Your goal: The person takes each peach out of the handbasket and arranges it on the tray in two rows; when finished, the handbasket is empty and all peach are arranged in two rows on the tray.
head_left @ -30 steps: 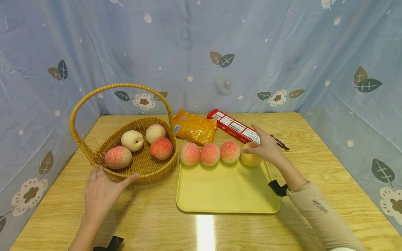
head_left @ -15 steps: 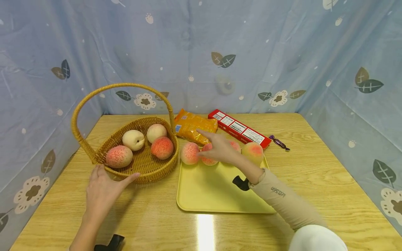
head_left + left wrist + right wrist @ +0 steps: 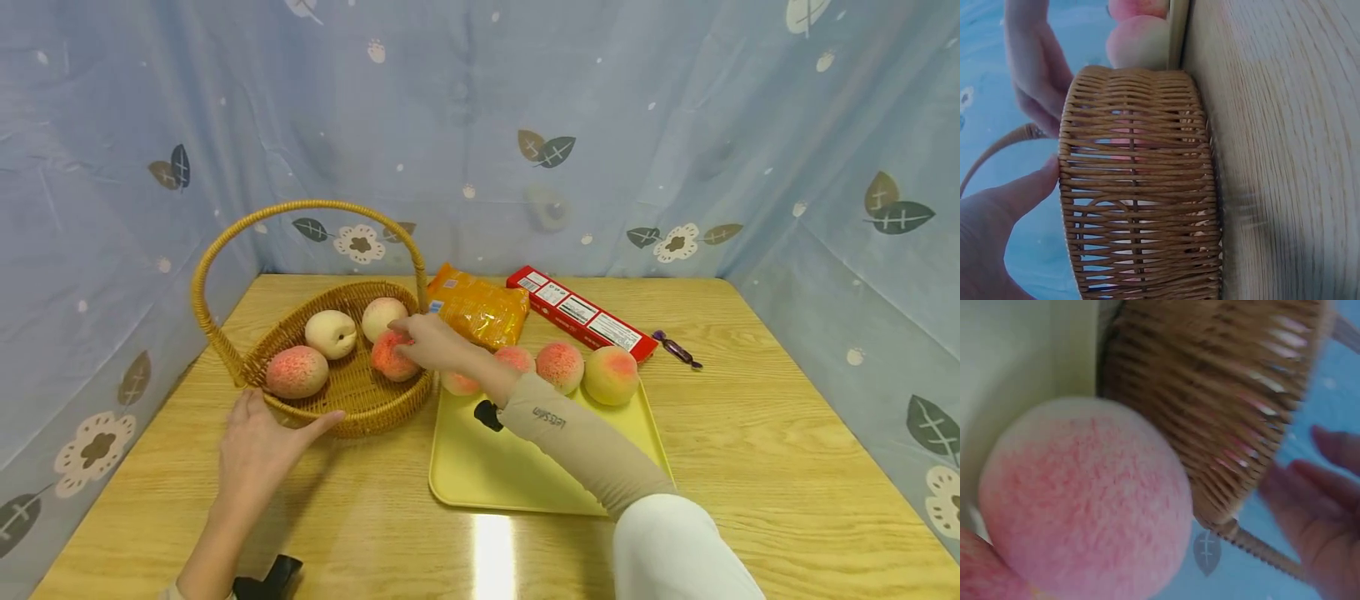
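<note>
My left hand point(image 3: 258, 450) rests against the near left rim of a wicker basket point(image 3: 378, 417) with a tall arched handle, its thumb stretched along the rim. Several peaches sit in the basket, some pale and some reddish. Over the basket's right side, my right hand point(image 3: 437, 342) reaches with its fingers overlapping a red peach point(image 3: 388, 357). In the right wrist view the right hand point(image 3: 1316, 519) shows just above the basket's rim, thumb and fingers apart. Behind the red peach lies a pale peach point(image 3: 382, 317), partly covered by the fingers.
A yellow tray point(image 3: 495, 475) right of the basket holds a row of several peaches along its back edge, including a yellowish peach point(image 3: 611, 375). Behind it lie an orange packet point(image 3: 480, 307), a red box point(image 3: 581, 312) and a purple-wrapped candy point(image 3: 677, 348). A blue curtain surrounds the table.
My right hand has moved left from the yellowish peach at the tray's right end, across the peach row, to the red peach in the basket. The left hand stays at the rim.
</note>
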The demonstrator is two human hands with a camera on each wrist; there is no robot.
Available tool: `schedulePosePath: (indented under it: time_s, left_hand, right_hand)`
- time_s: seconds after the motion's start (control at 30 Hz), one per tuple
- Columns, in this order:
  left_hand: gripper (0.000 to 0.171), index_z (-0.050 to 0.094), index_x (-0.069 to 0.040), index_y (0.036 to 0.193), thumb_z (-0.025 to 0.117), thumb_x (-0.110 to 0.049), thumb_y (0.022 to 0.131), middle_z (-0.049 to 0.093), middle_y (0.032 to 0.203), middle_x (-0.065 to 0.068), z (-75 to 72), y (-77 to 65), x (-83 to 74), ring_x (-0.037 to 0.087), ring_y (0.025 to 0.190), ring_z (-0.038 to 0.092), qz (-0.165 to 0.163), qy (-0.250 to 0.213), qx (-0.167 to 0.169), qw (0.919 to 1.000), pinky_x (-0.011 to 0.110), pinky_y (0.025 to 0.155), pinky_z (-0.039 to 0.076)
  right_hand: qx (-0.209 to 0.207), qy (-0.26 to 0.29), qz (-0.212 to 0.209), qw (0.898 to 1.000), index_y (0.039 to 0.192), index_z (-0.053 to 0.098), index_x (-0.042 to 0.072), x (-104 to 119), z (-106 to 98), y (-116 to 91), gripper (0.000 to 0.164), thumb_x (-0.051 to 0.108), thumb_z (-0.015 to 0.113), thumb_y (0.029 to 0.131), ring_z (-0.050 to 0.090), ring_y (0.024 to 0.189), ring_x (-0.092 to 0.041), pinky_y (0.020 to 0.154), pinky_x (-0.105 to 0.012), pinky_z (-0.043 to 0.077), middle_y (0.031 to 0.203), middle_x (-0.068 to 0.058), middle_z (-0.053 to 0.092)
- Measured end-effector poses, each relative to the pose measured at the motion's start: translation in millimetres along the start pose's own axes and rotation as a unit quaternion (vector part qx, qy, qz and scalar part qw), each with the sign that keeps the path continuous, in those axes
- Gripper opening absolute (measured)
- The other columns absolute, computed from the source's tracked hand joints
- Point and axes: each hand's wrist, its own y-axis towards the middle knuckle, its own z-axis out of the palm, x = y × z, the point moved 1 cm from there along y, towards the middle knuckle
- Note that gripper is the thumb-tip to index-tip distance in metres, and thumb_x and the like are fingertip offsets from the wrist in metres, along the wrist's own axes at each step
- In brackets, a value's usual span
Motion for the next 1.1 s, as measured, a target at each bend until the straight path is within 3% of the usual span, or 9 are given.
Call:
schedulePosePath:
  time_s: [0.13, 0.27, 0.47, 0.6, 0.73, 0.87, 1.1]
  left_hand:
    - [0.130, 0.014, 0.026, 0.141, 0.072, -0.068, 0.073, 0.018, 0.145, 0.046, -0.1, -0.7, -1.5, 0.057, 0.135, 0.020, 0.001, -0.005, -0.006, 1.0000, 0.065, 0.107, 0.023]
    - [0.130, 0.016, 0.026, 0.141, 0.071, -0.069, 0.072, 0.019, 0.145, 0.046, 0.6, -1.6, -2.0, 0.057, 0.135, 0.021, 0.004, -0.006, -0.008, 0.9999, 0.065, 0.107, 0.024]
    - [0.130, 0.015, 0.026, 0.141, 0.070, -0.070, 0.073, 0.017, 0.145, 0.046, 0.0, -0.3, -2.1, 0.057, 0.134, 0.020, 0.002, -0.001, -0.005, 1.0000, 0.065, 0.107, 0.024]
    - [0.130, 0.015, 0.026, 0.140, 0.071, -0.070, 0.072, 0.018, 0.145, 0.047, 0.0, -0.9, -1.0, 0.057, 0.134, 0.021, 0.004, 0.000, -0.007, 1.0000, 0.065, 0.106, 0.024]
    - [0.129, 0.017, 0.027, 0.140, 0.071, -0.069, 0.073, 0.019, 0.144, 0.046, 0.5, -1.8, -0.2, 0.057, 0.134, 0.022, 0.007, -0.001, -0.011, 0.9999, 0.065, 0.106, 0.025]
    - [0.129, 0.017, 0.027, 0.140, 0.071, -0.069, 0.073, 0.019, 0.145, 0.046, 1.0, -1.6, -0.1, 0.057, 0.134, 0.022, 0.010, -0.003, -0.013, 0.9999, 0.065, 0.106, 0.025]
    - [0.128, 0.018, 0.026, 0.140, 0.072, -0.067, 0.072, 0.020, 0.144, 0.046, 0.6, -1.3, -0.6, 0.056, 0.135, 0.022, 0.011, -0.004, -0.020, 0.9997, 0.064, 0.107, 0.024]
  right_hand:
    - [0.029, -0.127, 0.046, 0.990, 0.126, 0.059, -0.003, 2, 10, 16, 0.030, 0.006, 0.055, 0.098, 0.065, 0.094, -0.027, 0.068, -0.026, 0.048, 0.111, -0.017, 0.067]
    - [0.028, -0.168, 0.061, 0.984, 0.122, 0.061, -0.001, 3, 15, 21, 0.029, 0.010, 0.061, 0.095, 0.064, 0.104, -0.026, 0.078, -0.030, 0.053, 0.112, -0.014, 0.066]
    - [0.014, -0.144, 0.019, 0.989, 0.135, 0.056, 0.005, 0, 20, 21, 0.057, 0.021, 0.078, 0.085, 0.053, 0.120, -0.024, 0.096, -0.029, 0.047, 0.133, -0.013, 0.052]
    - [0.036, -0.115, -0.053, 0.991, 0.137, 0.056, 0.008, -3, 25, 19, 0.063, 0.024, 0.082, 0.081, 0.048, 0.123, -0.025, 0.101, -0.030, 0.042, 0.135, -0.015, 0.047]
    - [0.068, -0.087, -0.113, 0.987, 0.140, 0.054, 0.009, -5, 29, 19, 0.063, 0.015, 0.080, 0.083, 0.044, 0.132, -0.026, 0.108, -0.031, 0.037, 0.143, -0.015, 0.047]
    - [0.053, -0.087, -0.096, 0.990, 0.139, 0.055, 0.009, -4, 29, 22, 0.062, 0.013, 0.080, 0.082, 0.049, 0.129, -0.022, 0.105, -0.029, 0.040, 0.140, -0.006, 0.054]
    - [0.034, -0.096, -0.035, 0.994, 0.136, 0.056, 0.008, -2, 30, 29, 0.074, 0.035, 0.086, 0.074, 0.052, 0.123, -0.021, 0.100, -0.028, 0.043, 0.134, -0.007, 0.057]
